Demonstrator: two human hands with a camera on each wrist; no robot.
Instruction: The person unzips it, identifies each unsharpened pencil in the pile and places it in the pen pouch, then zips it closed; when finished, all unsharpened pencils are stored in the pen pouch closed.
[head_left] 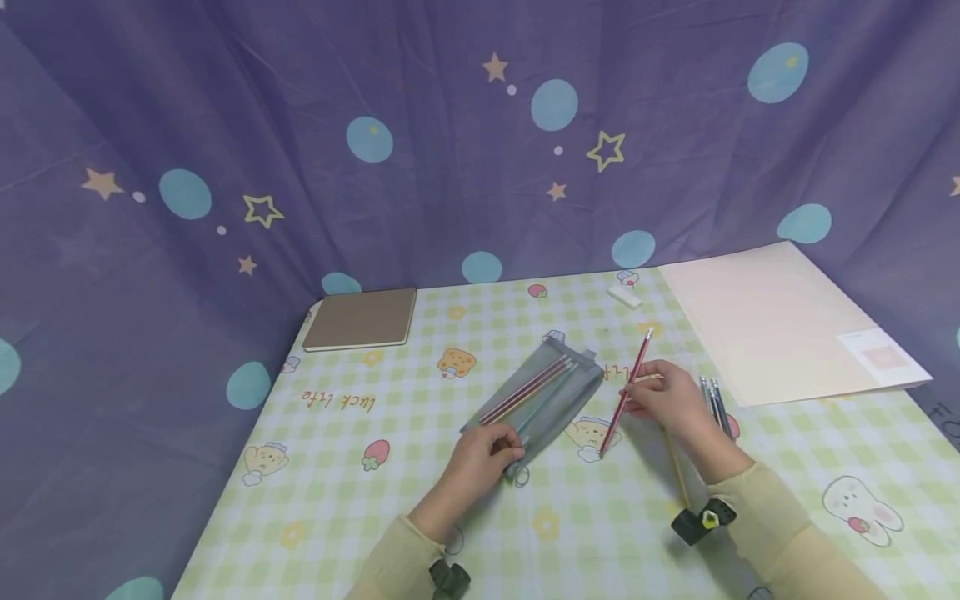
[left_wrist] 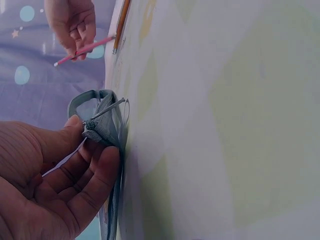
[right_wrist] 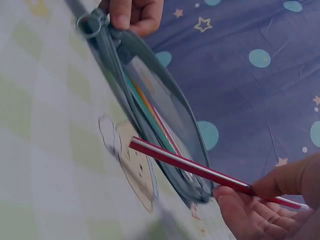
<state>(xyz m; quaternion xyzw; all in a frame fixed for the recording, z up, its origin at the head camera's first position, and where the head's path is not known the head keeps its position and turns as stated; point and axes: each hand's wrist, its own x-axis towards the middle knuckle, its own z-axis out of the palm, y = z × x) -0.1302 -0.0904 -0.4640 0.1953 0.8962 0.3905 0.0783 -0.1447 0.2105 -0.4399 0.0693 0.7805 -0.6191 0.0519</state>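
Observation:
A translucent grey-green zip pencil pouch (head_left: 567, 419) lies on the checked tablecloth, its opening partly spread along the near right side. Several pencils (right_wrist: 153, 116), red, yellow and green among them, lie inside it. My left hand (head_left: 480, 460) pinches the pouch's near end between thumb and fingers, beside the zip pull (left_wrist: 91, 125). Just right of the pouch, my right hand (head_left: 666, 402) holds a red striped pencil (right_wrist: 190, 166) by its middle. That pencil is tilted, its white-tipped end up and away, its other end pointing down toward the cloth near the pouch opening.
A yellow pencil (head_left: 677, 473) lies under my right wrist, and several dark pencils (head_left: 720, 408) lie right of that hand. At the back are a white eraser (head_left: 624, 297), a brown notebook (head_left: 362, 319) and a large pale sheet (head_left: 765, 325). A purple curtain (head_left: 450, 200) hangs behind the table.

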